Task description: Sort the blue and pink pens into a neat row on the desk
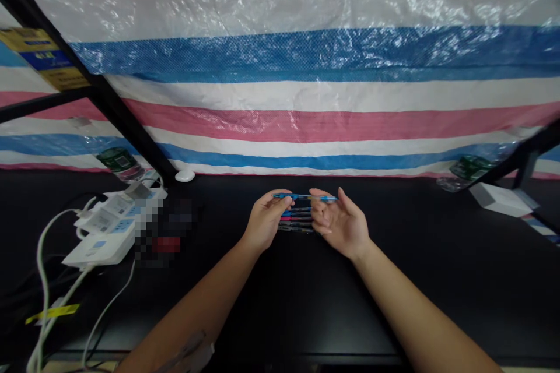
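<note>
A light blue pen (301, 197) is held level above the black table by my left hand (263, 221), whose thumb and fingers pinch its left part. The pen's right end reaches across the half-curled fingers of my right hand (343, 224). That hand is turned palm up, with its thumb apart from the fingers, and I see no grip on the pen. Between and below the hands, several more pens lie side by side on the table, among them a pink pen (289, 218) and a dark grey pen (296, 229). Both hands partly cover the ends of this row.
A white power strip (109, 245) with plugs and cables occupies the table's left side. Behind it stands a bottle with a green label (118, 160). A white mouse (185, 175) rests near the striped sheet (280, 125). At right are a white box (501, 200) and another bottle (472, 168).
</note>
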A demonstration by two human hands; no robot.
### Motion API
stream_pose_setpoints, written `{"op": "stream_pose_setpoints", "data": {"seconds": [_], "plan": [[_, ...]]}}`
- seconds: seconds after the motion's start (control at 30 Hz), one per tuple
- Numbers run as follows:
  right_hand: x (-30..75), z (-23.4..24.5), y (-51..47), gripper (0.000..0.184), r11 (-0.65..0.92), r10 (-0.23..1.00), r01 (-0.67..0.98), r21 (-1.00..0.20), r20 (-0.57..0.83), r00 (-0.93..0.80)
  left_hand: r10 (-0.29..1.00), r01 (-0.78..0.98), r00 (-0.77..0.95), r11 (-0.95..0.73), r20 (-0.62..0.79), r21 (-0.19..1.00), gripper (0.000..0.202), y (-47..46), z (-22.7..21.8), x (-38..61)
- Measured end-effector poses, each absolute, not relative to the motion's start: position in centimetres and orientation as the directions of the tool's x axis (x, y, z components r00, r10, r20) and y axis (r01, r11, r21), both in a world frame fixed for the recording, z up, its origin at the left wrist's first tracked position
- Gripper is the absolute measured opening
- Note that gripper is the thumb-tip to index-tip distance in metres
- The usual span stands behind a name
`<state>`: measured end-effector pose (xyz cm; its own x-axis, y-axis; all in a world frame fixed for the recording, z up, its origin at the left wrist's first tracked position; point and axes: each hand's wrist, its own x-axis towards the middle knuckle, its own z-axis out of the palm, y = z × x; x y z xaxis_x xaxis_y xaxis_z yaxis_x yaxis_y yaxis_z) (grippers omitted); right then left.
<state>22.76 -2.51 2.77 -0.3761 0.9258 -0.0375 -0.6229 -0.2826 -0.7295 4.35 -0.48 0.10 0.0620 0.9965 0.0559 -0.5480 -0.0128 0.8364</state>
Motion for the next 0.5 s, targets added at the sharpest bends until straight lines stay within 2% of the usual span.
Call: {"op": "stream_pose_setpoints", "data": {"seconds": [0.07,0.2,0.4,0.5], "plan": [[22.94,2.97,-2.48,0.043,-0.296,0.923,-0.655,-0.695,-0.033,-0.382,0.997,-0.553,0.060,-0.013,0.055,0.833,0.024,-0.51,0.15,4.35],[22.76,2.97,-2.57,0.037,-0.276,0.934,-0.652,-0.706,-0.038,-0.354,0.997,-0.553,0.054,-0.013,0.051,0.833,0.023,-0.63,0.37,4.33],[22.48,3.16,-2.69,0.049,-0.247,0.945,-0.680,-0.690,-0.015,-0.328,0.997,-0.549,0.062,-0.001,0.041,0.836,0.025,-0.71,0.50,4.31],[22.46,3.06,-2.60,0.043,-0.229,0.952,-0.663,-0.713,-0.023,-0.305,0.997,-0.537,0.067,0.011,0.029,0.844,0.026,-0.70,0.35,4.35]]}}
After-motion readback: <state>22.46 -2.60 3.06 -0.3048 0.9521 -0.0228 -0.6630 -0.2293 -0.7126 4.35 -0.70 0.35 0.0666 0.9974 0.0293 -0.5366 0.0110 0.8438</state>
